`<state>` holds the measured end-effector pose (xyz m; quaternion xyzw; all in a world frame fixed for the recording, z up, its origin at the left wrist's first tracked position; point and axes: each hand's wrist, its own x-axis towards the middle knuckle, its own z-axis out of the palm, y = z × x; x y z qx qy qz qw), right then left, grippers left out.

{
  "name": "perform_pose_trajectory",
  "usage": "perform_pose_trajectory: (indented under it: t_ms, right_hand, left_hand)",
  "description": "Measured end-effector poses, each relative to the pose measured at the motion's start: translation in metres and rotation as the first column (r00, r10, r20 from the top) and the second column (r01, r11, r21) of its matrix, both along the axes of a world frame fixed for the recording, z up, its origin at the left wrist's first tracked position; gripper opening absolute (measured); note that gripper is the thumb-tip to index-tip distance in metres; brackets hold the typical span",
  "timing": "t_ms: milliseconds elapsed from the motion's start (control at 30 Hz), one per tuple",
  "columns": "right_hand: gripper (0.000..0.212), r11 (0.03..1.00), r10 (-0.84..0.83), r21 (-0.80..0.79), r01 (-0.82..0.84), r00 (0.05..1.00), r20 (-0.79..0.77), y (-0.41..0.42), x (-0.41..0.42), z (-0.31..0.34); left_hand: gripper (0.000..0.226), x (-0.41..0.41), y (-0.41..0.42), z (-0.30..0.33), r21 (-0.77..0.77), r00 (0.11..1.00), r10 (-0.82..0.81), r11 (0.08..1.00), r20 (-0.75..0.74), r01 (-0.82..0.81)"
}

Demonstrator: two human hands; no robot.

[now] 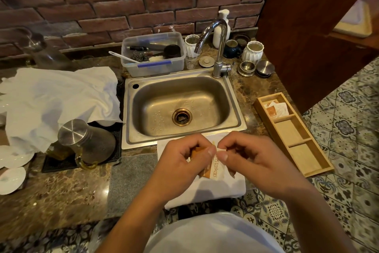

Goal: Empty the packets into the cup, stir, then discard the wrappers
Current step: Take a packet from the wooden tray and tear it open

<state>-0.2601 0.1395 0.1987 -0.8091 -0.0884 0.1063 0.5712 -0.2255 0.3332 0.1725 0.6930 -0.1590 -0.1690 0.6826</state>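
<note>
Most of the packet (pixel 211 168) behind both hands; cup unseen, left plates edge-cropped.

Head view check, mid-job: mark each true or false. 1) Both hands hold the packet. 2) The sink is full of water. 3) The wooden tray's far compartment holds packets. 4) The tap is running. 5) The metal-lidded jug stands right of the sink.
1) Both the left hand and right hand pinch the packet: true.
2) False: the sink is drained, with only droplets.
3) The wooden tray has packets in its far compartment: true.
4) False: no water leaves the tap.
5) False: the jug stands left of the sink.
</note>
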Motion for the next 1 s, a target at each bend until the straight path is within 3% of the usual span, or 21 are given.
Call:
perform_pose_trajectory:
  t_ms: [433,633,833,1000]
  right_hand:
    - [0.016,0.999,-0.032,-0.032,0.039,0.981,0.192,0.008,-0.001,-0.011]
    - [0.017,0.973,-0.036,-0.205,0.111,0.941,0.335,0.012,-0.001,-0.015]
    - [0.016,0.927,-0.029,-0.312,0.208,0.869,0.494,0.019,-0.001,-0.020]
    - [0.018,0.942,-0.116,-0.234,0.239,0.890,0.441,0.021,-0.003,-0.020]
  left_hand:
    - [0.015,-0.001,-0.001,0.001,-0.135,0.998,-0.002,0.991,-0.065,-0.006]
    - [0.018,0.000,-0.004,-0.002,-0.089,0.997,0.066,0.994,-0.034,-0.068]
    - [0.019,0.001,-0.005,-0.001,-0.083,0.991,0.090,0.992,-0.095,-0.098]
    - [0.024,0.002,-0.005,0.001,-0.091,0.988,0.097,0.990,-0.119,-0.108]
